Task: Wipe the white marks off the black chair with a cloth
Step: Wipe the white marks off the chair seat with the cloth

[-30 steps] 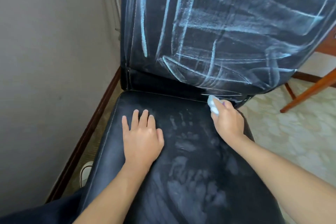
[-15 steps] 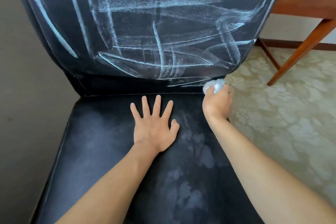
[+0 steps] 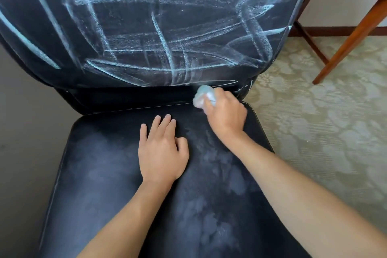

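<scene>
Wiping the chalky chair (image 3: 104, 174)

Right hand (image 3: 227, 114) clutches a wadded cloth (image 3: 202, 96) at the seat's rear; left hand (image 3: 162, 150) rests flat, fingers straight.

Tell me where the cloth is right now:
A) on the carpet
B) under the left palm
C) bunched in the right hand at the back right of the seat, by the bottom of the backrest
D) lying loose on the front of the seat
C: the right hand grips the bunched cloth at the seat's back right corner, while the left hand rests flat on the seat.
</scene>
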The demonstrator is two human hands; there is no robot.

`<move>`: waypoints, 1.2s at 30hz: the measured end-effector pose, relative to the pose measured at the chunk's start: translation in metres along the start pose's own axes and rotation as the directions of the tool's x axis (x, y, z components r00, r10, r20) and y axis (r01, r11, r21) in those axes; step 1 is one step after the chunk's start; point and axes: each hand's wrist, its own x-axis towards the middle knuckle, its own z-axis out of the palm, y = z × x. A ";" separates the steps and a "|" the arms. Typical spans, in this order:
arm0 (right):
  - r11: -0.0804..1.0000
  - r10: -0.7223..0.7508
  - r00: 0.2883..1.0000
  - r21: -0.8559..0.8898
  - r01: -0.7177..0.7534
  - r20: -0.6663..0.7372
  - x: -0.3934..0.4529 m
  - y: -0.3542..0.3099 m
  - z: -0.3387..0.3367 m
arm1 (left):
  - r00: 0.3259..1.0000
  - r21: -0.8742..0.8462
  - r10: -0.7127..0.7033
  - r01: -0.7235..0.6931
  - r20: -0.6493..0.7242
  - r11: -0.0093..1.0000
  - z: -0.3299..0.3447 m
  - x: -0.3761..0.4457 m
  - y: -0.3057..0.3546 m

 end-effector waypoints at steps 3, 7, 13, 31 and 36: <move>0.935 0.354 0.931 0.067 -0.349 -0.092 0.004 0.028 -0.010 | 1.000 0.005 0.007 -0.007 -0.005 1.000 0.001 0.000 0.000; 0.686 0.709 0.699 0.317 -0.654 -0.093 0.021 0.032 -0.022 | 1.000 0.007 0.000 0.000 -0.005 1.000 0.000 0.001 0.002; 0.957 -0.125 0.983 0.277 0.083 0.135 -0.023 -0.084 0.006 | 0.999 -0.063 -0.032 0.032 0.011 0.998 -0.003 0.002 0.001; 0.592 0.715 0.689 0.628 -0.505 -0.119 0.058 0.030 -0.045 | 0.999 -0.011 -0.038 0.037 -0.036 0.999 0.007 0.004 -0.003; 0.748 0.535 0.843 0.435 -0.501 0.050 0.000 -0.039 -0.010 | 0.999 0.014 -0.036 0.036 -0.030 0.999 0.007 0.002 -0.003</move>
